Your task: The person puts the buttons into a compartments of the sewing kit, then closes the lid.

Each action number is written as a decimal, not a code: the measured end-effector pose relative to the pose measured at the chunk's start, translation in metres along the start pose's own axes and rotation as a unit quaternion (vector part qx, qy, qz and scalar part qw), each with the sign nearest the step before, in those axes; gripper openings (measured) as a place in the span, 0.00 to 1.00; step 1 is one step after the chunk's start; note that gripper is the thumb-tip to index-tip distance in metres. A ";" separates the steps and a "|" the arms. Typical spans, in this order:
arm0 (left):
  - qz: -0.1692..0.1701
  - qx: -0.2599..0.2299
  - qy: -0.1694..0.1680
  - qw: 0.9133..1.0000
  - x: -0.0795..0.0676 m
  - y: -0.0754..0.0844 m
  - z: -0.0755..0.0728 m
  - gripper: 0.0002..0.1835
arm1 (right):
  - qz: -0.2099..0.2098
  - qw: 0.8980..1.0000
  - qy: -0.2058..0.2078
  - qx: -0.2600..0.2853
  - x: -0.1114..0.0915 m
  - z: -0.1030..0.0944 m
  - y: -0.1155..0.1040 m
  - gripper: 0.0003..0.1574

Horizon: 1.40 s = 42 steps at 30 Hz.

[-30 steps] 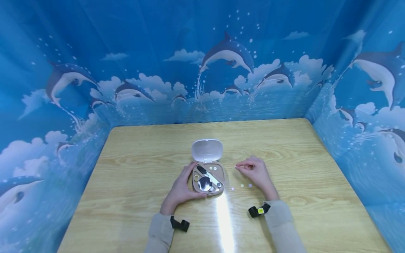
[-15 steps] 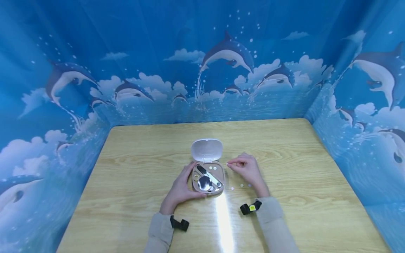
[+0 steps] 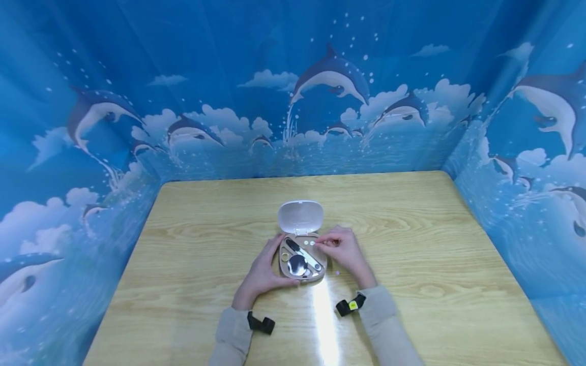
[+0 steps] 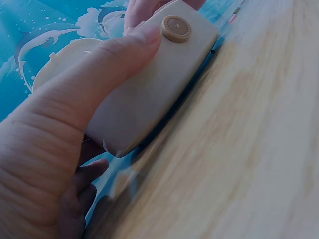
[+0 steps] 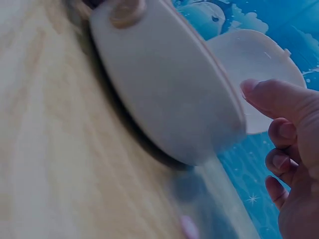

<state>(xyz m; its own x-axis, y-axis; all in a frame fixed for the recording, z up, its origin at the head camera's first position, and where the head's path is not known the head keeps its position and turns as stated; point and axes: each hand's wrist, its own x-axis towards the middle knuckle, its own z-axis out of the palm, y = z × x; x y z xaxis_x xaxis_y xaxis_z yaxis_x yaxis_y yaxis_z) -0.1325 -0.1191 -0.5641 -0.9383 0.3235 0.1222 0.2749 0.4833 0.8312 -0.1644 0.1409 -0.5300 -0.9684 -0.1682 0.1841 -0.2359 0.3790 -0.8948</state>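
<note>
A beige sewing kit case [image 3: 318, 254] lies on the table with its clear lid [image 3: 300, 217] raised. My left hand [image 3: 264, 273] grips its left side, thumb along the front wall near a round latch button [image 4: 176, 29]. My right hand [image 3: 344, 250] pinches over the upper right compartment. What it pinches is too small to see clearly; it seems to be a small pale button. Two white buttons [image 3: 309, 243] lie in that compartment. A long black-and-white tool [image 3: 303, 254], a shiny dark disc [image 3: 297, 265] and a yellow ring [image 3: 285, 256] fill other compartments.
A small pinkish button [image 3: 338, 273] lies on the wooden table [image 3: 206, 229], right of the case. The right forearm hides other spots there. A blue dolphin curtain [image 3: 220, 101] surrounds the table. Each wrist wears a black camera [image 3: 261, 324].
My right hand has moved left from beside the case to above its upper right compartment, still pinching. The left hand and the case have stayed in place.
</note>
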 end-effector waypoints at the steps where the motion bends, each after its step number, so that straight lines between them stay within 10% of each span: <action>1: -0.002 0.003 -0.001 1.000 0.000 0.000 0.000 0.70 | 0.002 1.000 -0.003 -0.001 -0.001 0.002 -0.001 0.07; 23: -0.012 0.023 0.000 1.000 -0.001 -0.001 0.001 0.69 | -0.063 0.991 -0.016 -0.113 0.001 0.015 -0.001 0.06; 42: -0.016 0.024 0.000 1.000 -0.001 0.000 0.001 0.69 | -0.033 0.993 -0.028 -0.106 0.000 0.012 -0.002 0.07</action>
<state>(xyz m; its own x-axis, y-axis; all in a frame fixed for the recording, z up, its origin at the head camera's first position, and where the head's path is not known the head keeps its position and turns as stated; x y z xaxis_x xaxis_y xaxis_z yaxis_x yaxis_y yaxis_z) -0.1318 -0.1185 -0.5645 -0.9469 0.3067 0.0963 0.2545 0.5320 0.8076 -0.1633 0.1291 -0.5334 -0.9459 -0.2464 0.2111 -0.3156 0.5477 -0.7749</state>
